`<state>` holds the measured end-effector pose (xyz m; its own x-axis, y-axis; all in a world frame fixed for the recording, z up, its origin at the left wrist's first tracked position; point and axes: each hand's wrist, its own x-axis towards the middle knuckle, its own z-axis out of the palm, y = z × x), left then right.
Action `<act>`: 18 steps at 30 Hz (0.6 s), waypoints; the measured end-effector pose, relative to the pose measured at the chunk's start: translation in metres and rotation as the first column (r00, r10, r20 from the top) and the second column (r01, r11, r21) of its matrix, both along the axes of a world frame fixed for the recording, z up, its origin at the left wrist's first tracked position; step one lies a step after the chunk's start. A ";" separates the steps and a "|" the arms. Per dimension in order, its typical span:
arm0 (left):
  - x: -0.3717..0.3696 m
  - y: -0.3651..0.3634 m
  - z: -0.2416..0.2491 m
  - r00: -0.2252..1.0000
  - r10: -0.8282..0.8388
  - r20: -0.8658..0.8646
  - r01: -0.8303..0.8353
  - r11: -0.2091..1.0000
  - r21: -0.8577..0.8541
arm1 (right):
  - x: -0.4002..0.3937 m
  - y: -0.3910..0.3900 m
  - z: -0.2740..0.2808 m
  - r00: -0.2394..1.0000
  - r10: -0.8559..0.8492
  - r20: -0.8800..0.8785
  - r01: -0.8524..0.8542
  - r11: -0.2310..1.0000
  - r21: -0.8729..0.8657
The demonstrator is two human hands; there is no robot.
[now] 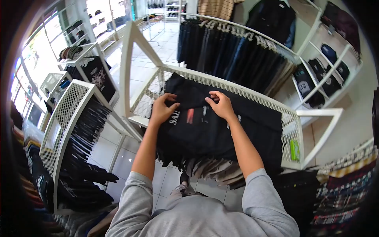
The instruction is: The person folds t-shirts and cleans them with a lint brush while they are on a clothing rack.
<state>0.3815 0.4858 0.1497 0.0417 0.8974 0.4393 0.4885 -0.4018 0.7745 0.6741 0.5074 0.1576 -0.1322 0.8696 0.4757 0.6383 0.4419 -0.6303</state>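
Observation:
A black T-shirt [179, 128] with white lettering and a small red print lies on a white mesh-topped rack [292, 114]. Over the shirt's left part, by the lettering, is my left hand [162, 109], its thumb and bent fingers apart. My right hand [222, 106] is over the far middle of the black cloth, also with a gap between thumb and curled fingers. Neither hand visibly grips the fabric; whether the fingertips touch it is hard to make out. More black cloth [256, 130] spreads to the right.
Below the rack top hang garments [213, 170]. A bright green item [294, 150] is at the mesh's right end. Hanging trousers [233, 51] line the back, with caps [316, 81] on shelves to the right. Another mesh rack [65, 114] with hanging clothes stands left.

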 end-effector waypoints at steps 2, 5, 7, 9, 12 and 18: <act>0.000 -0.005 0.007 0.997 -0.037 0.075 0.040 0.999 -0.038 | -0.034 0.023 -0.001 0.985 -0.070 -0.156 0.035 0.976 -0.216; 0.003 -0.007 0.005 0.986 -0.017 0.165 0.017 1.000 -0.003 | -0.055 0.048 -0.019 0.993 -0.095 -0.066 0.079 0.973 -0.218; -0.002 -0.002 0.003 0.955 -0.041 0.293 0.069 0.994 -0.087 | -0.055 0.049 -0.025 0.992 -0.109 -0.065 0.095 0.977 -0.191; -0.015 0.021 -0.006 0.936 -0.016 0.351 0.054 0.994 -0.098 | -0.045 0.046 -0.025 0.993 -0.050 -0.109 0.022 0.970 -0.242; -0.031 0.064 0.003 0.976 0.168 0.139 -0.169 0.986 -0.007 | -0.040 0.044 -0.020 0.963 0.024 -0.270 -0.106 0.950 -0.294; -0.032 0.147 -0.005 0.904 0.248 -0.348 -0.202 0.965 0.165 | -0.027 0.038 -0.008 0.948 0.155 -0.278 -0.252 0.900 -0.357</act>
<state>0.3495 0.6331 0.1452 0.0224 0.8421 0.5389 0.8146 -0.3278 0.4784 0.6466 0.5457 0.1501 -0.2516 0.9560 0.1510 0.3714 0.2395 -0.8971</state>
